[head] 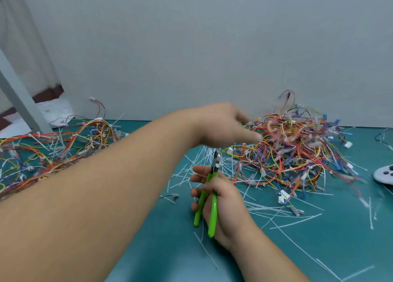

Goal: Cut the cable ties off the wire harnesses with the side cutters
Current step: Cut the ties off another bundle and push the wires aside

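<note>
My right hand (221,198) grips the green-handled side cutters (209,198), jaws pointing up and away at the table's middle. My left hand (221,124) reaches across to the right, fingers spread at the near-left edge of a big tangled pile of wire harnesses (293,150); it looks blurred and I see nothing held in it. A second heap of harnesses (53,147) lies at the left, partly behind my left forearm. Cut white cable ties (191,171) litter the green mat around the cutters.
The green mat (319,249) covers the table up to a grey wall at the back. A white game controller (385,174) sits at the right edge. A grey post (19,103) and white paper stand at the far left. Long loose tie strips lie at the front right.
</note>
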{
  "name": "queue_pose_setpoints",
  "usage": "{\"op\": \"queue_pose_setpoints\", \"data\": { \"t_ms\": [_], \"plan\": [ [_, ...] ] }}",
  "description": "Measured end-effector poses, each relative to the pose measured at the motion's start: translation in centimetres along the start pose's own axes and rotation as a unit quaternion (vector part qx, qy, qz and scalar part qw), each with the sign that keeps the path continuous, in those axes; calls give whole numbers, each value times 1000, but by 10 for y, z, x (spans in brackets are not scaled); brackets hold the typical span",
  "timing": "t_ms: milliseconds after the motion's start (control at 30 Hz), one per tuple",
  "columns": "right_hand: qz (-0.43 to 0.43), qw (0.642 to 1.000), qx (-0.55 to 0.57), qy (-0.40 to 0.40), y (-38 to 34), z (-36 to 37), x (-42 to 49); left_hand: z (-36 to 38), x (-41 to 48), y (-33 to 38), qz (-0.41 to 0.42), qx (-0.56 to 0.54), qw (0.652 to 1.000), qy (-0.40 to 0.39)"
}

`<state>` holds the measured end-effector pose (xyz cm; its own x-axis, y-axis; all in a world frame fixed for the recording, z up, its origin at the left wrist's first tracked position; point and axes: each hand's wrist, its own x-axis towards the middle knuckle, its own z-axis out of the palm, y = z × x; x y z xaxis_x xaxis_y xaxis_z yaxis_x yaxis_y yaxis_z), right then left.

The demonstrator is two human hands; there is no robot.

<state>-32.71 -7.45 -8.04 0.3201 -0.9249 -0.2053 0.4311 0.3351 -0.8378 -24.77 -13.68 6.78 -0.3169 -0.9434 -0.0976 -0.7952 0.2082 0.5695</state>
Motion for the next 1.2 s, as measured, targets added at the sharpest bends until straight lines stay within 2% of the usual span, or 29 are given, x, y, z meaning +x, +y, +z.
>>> {"op": "queue_pose_setpoints", "data": {
  "t_ms": [133, 267, 333, 433, 500, 600, 667, 800, 900, 967, 1133, 1200],
  "plan": [
    [43, 997, 35, -58, -5, 2, -1, -9, -33, -70, -61, -33, 985, 158],
    [84, 981, 87, -154, -2, 1, -6, -28, -82, -144, -160, 32, 943, 290],
    [105, 971, 97, -193, -1, 3, -8, -39, -105, -178, -220, 85, 918, 318],
    [128, 967, 65, -210, 3, 7, -7, -47, -131, -220, -313, 204, 875, 307],
    [132, 968, 51, -209, 5, 7, -6, -44, -141, -238, -332, 228, 851, 337],
    [121, 970, 48, -204, 7, 4, -6, -41, -151, -251, -306, 203, 813, 452],
    [115, 971, 47, -205, 8, 1, -5, -43, -155, -257, -303, 203, 794, 486],
    [111, 970, 45, -213, 10, 1, -3, -48, -157, -261, -318, 112, 803, 491],
    [109, 969, 46, -216, 10, 1, -2, -47, -153, -260, -337, 148, 846, 385],
    [107, 969, 45, -219, 11, 0, -2, -44, -149, -254, -341, 193, 861, 325],
    [109, 968, 46, -222, 12, -2, 0, -47, -141, -242, -347, 226, 841, 347],
    [110, 967, 47, -224, 12, -2, 0, -50, -139, -233, -347, 250, 846, 318]
  ]
}}
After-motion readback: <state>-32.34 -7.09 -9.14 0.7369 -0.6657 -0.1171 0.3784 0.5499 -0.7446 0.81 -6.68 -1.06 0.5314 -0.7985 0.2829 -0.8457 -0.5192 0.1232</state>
